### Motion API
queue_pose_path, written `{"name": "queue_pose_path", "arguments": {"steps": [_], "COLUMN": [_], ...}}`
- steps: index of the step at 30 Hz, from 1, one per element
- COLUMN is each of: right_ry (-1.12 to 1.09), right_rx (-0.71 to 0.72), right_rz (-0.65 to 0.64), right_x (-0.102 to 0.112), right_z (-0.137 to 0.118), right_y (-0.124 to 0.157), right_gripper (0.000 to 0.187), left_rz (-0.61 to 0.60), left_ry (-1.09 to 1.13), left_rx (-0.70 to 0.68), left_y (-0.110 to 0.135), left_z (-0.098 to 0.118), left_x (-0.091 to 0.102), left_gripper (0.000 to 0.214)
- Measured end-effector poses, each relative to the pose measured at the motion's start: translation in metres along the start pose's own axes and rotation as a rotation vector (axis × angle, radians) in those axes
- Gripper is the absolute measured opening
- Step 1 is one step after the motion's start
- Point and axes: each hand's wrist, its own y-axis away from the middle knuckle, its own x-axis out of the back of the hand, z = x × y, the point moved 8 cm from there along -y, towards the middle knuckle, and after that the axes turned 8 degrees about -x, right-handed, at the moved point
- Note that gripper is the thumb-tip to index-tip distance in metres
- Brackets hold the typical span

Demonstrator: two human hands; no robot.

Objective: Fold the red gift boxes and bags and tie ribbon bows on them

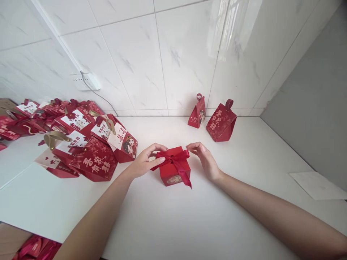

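Note:
A small red box (175, 173) with a picture on its front stands on the white tabletop. A shiny dark-red ribbon bow (177, 157) is tied across its top, one tail hanging down the front. At the left, my left hand (145, 160) has its thumb on the bow's left loop and its fingers behind, closed around that loop. My right hand (206, 160) is on the other side, fingers bent and apart, the fingertips close to the right loop. Whether they touch it I cannot tell.
Many red gift boxes (93, 162) with ribbon handles crowd the left. Two more, a narrow gift box (197, 115) and a wider gift box (221, 124), stand near the tiled wall (130, 54). A white sheet (316, 184) lies at right. A cable runs from a socket (85, 82).

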Motion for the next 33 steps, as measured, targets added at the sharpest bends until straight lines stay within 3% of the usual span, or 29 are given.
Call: {"name": "queue_pose_path", "arguments": {"steps": [3, 5, 8, 10, 17, 23, 33], "right_ry": [0.074, 0.101, 0.097, 0.092, 0.133, 0.018, 0.010], "right_rx": [0.022, -0.005, -0.068, -0.070, -0.118, -0.209, -0.234], "right_rz": [-0.075, -0.152, -0.213, -0.223, -0.333, -0.356, -0.351], "right_x": [-0.009, -0.017, -0.022, -0.022, -0.023, -0.022, -0.018], "right_z": [-0.014, -0.018, -0.021, -0.024, -0.034, -0.028, -0.018], "right_y": [0.003, 0.004, 0.005, 0.003, -0.001, -0.004, -0.007], "right_gripper": [0.039, 0.036, 0.028, 0.028, 0.026, 0.046, 0.044], "left_rz": [0.136, 0.064, -0.185, -0.258, -0.291, -0.288, -0.306], "left_ry": [-0.286, -0.343, -0.152, 0.004, 0.269, 0.339, 0.428], "left_rx": [0.071, 0.169, 0.298, 0.349, 0.339, 0.323, 0.322], "left_y": [0.005, 0.010, 0.017, 0.020, 0.016, 0.013, 0.011], "left_z": [-0.001, -0.007, -0.015, -0.015, -0.009, -0.014, -0.020], "left_x": [0.027, 0.032, 0.014, 0.000, -0.029, -0.033, -0.038], "left_gripper": [0.033, 0.041, 0.045, 0.042, 0.036, 0.031, 0.024]}}
